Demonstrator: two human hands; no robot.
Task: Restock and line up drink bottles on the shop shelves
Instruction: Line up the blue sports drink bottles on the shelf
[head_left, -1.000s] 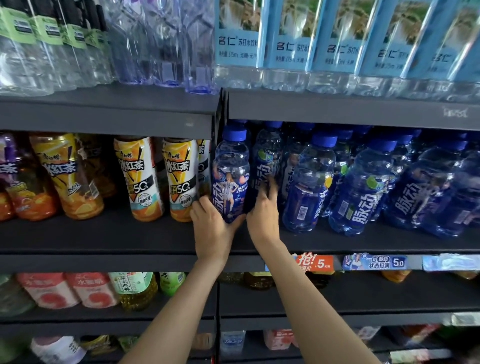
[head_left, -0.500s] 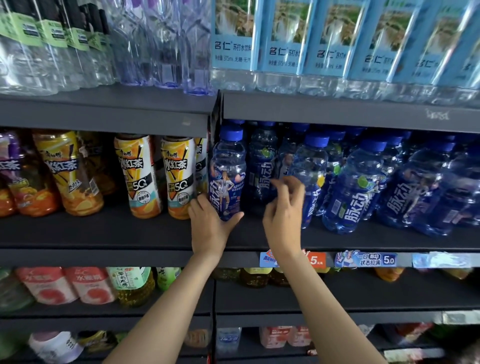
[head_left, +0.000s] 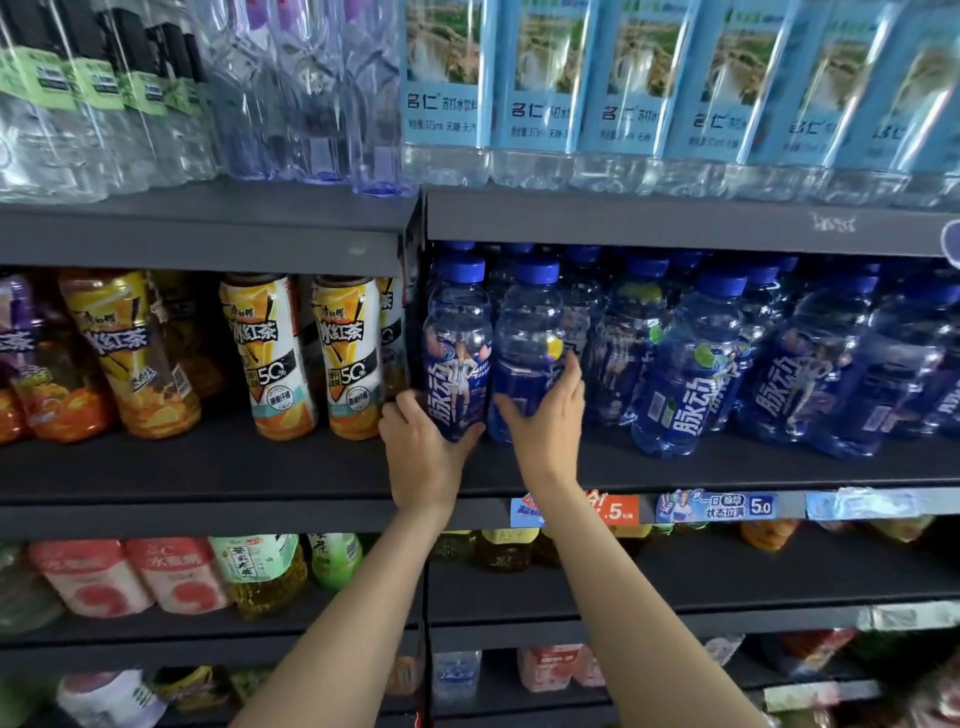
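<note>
So compared to half a second back, the right hand isn't reaching in between the rows anymore, it's now wrapped around a second blue bottle that sits at the front right beside the first blue bottle, the 2 nearly touching. The left hand hasn't really moved, it's still cupping the base of that first bottle, thumb on the right side and fingers curled round the left. Right hand's fingers are clamped on the lower half of its bottle, thumb on the left side, the rest reaching round the right. Both bottles stand upright at the left end of the blue section on the middle shelf, right by the divider. To the left are the iced tea bottles, set back with a bare strip of shelf in front. To the right there's a gap before the next front blue bottle, which leans a bit. Price tags run along the shelf's front edge under the right hand.
</note>
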